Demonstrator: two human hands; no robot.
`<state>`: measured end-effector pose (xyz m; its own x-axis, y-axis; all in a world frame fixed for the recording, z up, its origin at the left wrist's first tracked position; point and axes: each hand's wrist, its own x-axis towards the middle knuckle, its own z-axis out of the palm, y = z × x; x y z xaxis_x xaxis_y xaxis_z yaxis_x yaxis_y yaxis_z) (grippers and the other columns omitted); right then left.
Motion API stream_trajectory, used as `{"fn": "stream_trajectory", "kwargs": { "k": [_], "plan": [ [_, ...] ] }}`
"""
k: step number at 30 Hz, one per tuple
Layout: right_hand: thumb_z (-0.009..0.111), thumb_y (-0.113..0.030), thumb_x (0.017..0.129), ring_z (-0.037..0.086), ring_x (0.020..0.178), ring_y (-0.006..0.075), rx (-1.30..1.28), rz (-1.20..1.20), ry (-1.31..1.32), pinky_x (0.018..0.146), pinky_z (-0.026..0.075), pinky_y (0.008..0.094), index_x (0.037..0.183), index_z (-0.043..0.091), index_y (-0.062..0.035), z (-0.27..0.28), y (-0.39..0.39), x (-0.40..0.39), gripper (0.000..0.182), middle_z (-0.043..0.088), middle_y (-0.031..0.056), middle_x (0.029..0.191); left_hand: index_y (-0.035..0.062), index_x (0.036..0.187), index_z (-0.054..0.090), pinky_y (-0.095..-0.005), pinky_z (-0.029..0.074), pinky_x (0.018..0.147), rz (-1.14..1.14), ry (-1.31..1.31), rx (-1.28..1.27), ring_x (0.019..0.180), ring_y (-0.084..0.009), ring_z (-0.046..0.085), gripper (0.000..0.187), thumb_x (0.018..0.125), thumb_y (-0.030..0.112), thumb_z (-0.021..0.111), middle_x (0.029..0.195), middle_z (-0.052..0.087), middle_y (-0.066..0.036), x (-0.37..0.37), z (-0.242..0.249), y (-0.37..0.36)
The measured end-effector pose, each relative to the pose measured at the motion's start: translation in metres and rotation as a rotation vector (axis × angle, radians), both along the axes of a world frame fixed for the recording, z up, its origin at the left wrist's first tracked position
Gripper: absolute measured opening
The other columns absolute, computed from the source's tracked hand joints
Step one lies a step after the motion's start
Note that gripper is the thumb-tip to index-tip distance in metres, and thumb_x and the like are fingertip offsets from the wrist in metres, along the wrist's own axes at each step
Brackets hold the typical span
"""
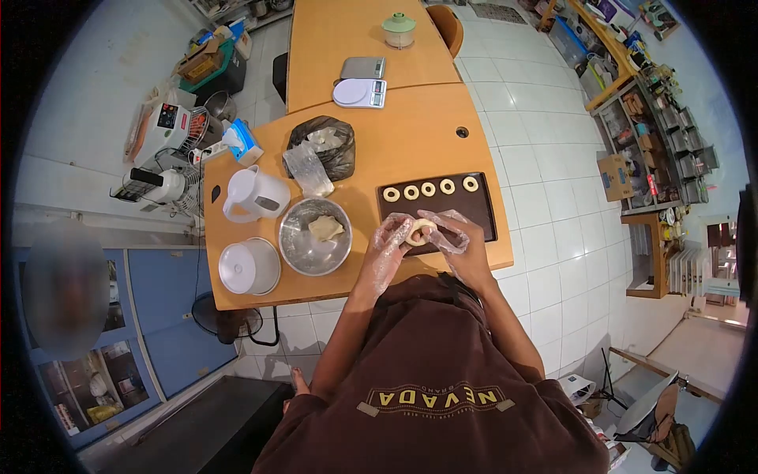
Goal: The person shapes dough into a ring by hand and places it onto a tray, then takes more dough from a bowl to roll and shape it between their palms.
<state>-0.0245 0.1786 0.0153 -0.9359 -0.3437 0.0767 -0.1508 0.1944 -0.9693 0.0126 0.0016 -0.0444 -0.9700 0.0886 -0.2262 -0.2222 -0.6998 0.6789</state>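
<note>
A ring of dough is held up between my two hands, above the near edge of a dark baking tray. My left hand, in a clear plastic glove, grips the ring's left side. The gloved right hand has its fingers on the ring's other side. Along the tray's far side lies a row of several dough rings. To the left of my hands, a metal bowl contains a lump of pale dough.
Left of the bowl stand a white pitcher and a white lidded tub. Behind it is a black plastic bag. Two kitchen scales and a green-lidded jar sit farther back on the wooden table.
</note>
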Motion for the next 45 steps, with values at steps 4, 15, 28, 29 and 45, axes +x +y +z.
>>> {"fn": "stream_trajectory", "kwargs": {
  "k": [4,15,28,29,45],
  "plan": [
    [0.072,-0.003,0.093,0.069,0.095,0.0241,0.016,0.031,0.051,0.089,0.053,0.0354,0.123,0.074,-0.002,-0.005,0.0,0.0,0.03,0.073,0.0147,0.104,0.0067,0.115,0.062,-0.0366,0.053,0.098,-0.032,0.006,-0.116,0.11,-0.0146,0.063,0.013,0.106,0.016,0.061,0.113,0.065,-0.004,-0.001,-0.003,-0.003],
    [0.072,-0.003,0.093,0.07,0.1,0.022,-0.123,-0.009,-0.073,0.09,0.054,0.0353,0.118,0.073,-0.0004,-0.014,-0.005,0.002,0.025,0.072,0.013,0.106,0.0077,0.114,0.062,-0.0347,0.054,0.096,0.033,-0.031,-0.032,0.109,-0.0155,0.065,0.012,0.105,0.017,0.062,0.111,0.065,-0.004,-0.001,-0.001,-0.001],
    [0.071,0.001,0.09,0.071,0.1,0.0239,-0.088,-0.076,-0.003,0.09,0.055,0.0359,0.113,0.073,-0.0003,-0.012,0.001,0.0,0.023,0.073,0.0133,0.11,0.0016,0.121,0.059,-0.0299,0.052,0.1,0.005,0.139,-0.266,0.111,-0.0138,0.063,0.019,0.103,0.008,0.062,0.115,0.063,-0.005,-0.003,0.017,0.008],
    [0.072,0.001,0.09,0.071,0.099,0.0251,-0.066,-0.076,0.03,0.089,0.055,0.0365,0.112,0.073,0.0,-0.01,0.002,-0.001,0.022,0.073,0.0138,0.11,0.001,0.122,0.058,-0.0303,0.052,0.102,-0.013,0.144,-0.287,0.111,-0.014,0.063,0.021,0.102,0.006,0.063,0.116,0.063,-0.006,-0.002,0.021,0.008],
    [0.07,0.004,0.082,0.064,0.1,0.0429,0.384,-0.052,0.388,0.086,0.053,0.0471,0.115,0.064,-0.0014,0.004,0.008,0.003,0.034,0.065,0.0195,0.113,-0.0001,0.118,0.066,-0.0312,0.05,0.097,0.004,0.275,-0.897,0.105,-0.014,0.062,0.022,0.096,0.001,0.069,0.112,0.064,-0.006,0.006,0.04,0.009]
  ]
}}
